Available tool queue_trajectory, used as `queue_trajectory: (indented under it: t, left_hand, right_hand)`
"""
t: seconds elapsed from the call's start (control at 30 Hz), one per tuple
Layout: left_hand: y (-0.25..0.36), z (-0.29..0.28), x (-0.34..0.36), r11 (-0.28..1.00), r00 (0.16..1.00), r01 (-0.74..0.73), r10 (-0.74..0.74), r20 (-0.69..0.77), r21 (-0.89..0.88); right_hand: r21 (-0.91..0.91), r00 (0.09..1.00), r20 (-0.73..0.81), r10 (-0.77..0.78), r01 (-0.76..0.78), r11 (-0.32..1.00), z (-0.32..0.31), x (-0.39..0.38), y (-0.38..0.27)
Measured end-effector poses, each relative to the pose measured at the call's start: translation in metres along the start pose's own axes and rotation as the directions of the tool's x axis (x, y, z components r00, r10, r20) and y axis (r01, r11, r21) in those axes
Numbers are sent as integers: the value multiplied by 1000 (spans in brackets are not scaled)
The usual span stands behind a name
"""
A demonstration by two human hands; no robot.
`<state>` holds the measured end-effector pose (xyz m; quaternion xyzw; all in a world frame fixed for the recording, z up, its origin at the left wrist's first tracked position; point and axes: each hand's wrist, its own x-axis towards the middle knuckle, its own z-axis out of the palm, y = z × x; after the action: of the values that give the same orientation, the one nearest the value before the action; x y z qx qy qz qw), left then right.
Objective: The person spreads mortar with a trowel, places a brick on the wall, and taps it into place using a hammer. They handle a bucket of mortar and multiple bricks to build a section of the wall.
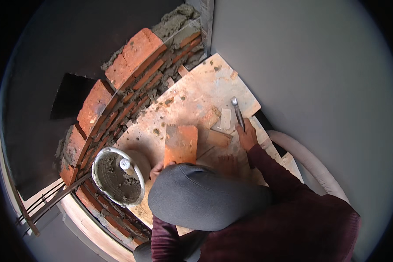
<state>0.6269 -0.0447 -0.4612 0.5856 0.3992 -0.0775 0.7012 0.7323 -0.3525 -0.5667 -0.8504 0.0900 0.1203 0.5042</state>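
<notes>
Right hand (248, 136) is clamped around a hammer-like tool (239, 112) at two o'clock, its head kept free. Left hand (156, 171), half hidden, grip indeterminable, meets the brick (181, 142) near centre, presumably steadying it. Mortar bucket (139, 159), eight o'clock, apparently placed within reach.

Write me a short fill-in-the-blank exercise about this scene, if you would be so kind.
1. The tool is gripped in the person's ______ hand.
2. In the picture, the bucket stands to the ______ of the loose brick nearest the left hand.
3. The wall on the picture's left is built mainly of orange ______.

Missing words: right; left; bricks.
</notes>
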Motion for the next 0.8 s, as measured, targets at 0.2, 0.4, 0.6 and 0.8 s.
queue_trajectory:
  t: [0.2, 0.4, 0.6, 0.8]
  left_hand:
    - [-18, -2, 50, 987, 992, 91, -101, -71, -134]
    - [-60, -19, 66, 949, 964, -12, -73, -255, -317]
    - [-47, -1, 43, 914, 967, -103, 0, -253, -393]
    - [-35, 19, 18, 972, 954, -230, 215, -209, -51]
  right_hand:
    - [85, 987, 150, -53, 40, 996, -3, 9, -31]
    - [-277, 978, -11, -207, 196, 941, 1, 26, -21]
    - [-432, 947, 32, -318, 300, 850, 12, 12, 20]
    - [-509, 860, 239, -451, 507, 696, 11, 15, -55]
